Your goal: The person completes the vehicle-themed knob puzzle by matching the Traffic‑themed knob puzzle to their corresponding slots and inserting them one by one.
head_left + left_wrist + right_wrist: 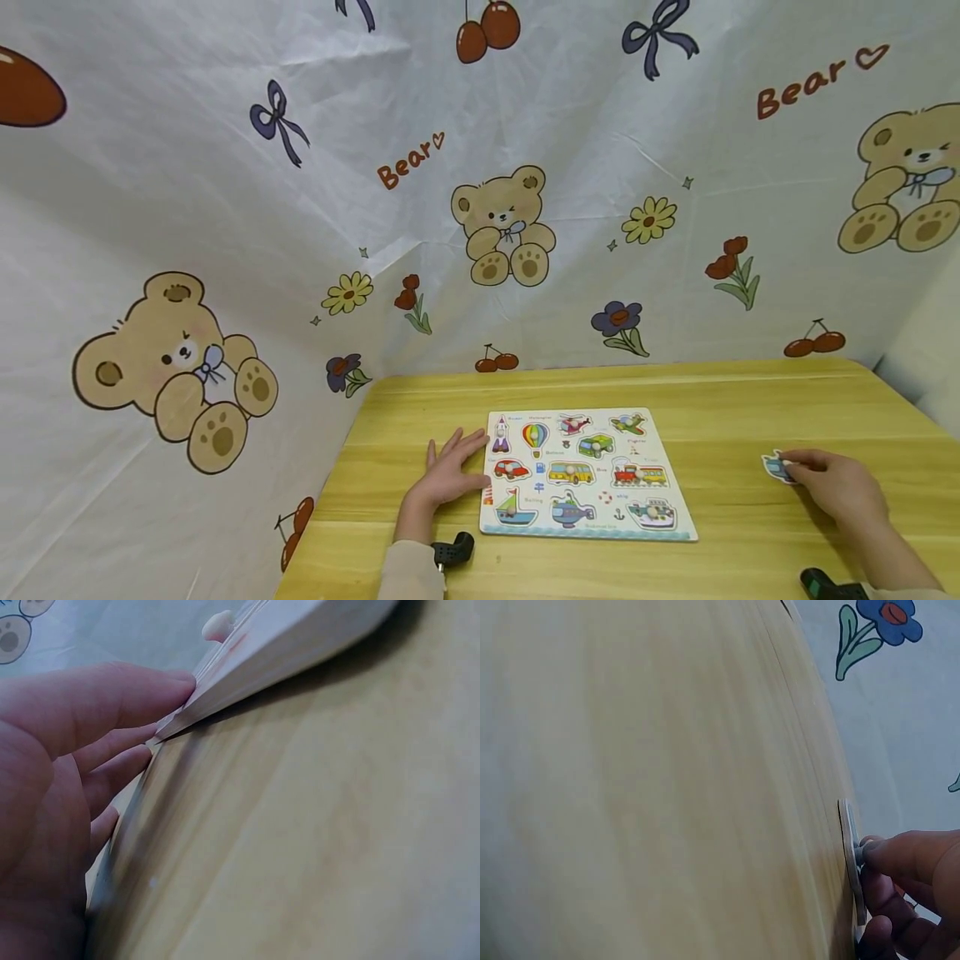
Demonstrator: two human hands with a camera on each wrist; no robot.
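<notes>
A wooden knob puzzle board (536,527) printed with vehicles lies flat on the table: rocket, balloon, bus, train, sailboat and others. My left hand (448,475) rests at the board's left side, fingers spread; in the left wrist view its thumb (127,694) touches the board's edge (277,682). Off to the right of the board, my right hand (843,492) pinches a small blue-and-white puzzle piece (776,468). In the right wrist view the thin piece (849,847) is seen edge-on, its knob between thumb and fingertips, close over the table.
The wood-grain table (738,400) reaches back to a white cloth (577,325) printed with bears and flowers, which also hangs along the left. A black wrist strap (453,551) is on the left wrist, another dark device (825,585) by the right.
</notes>
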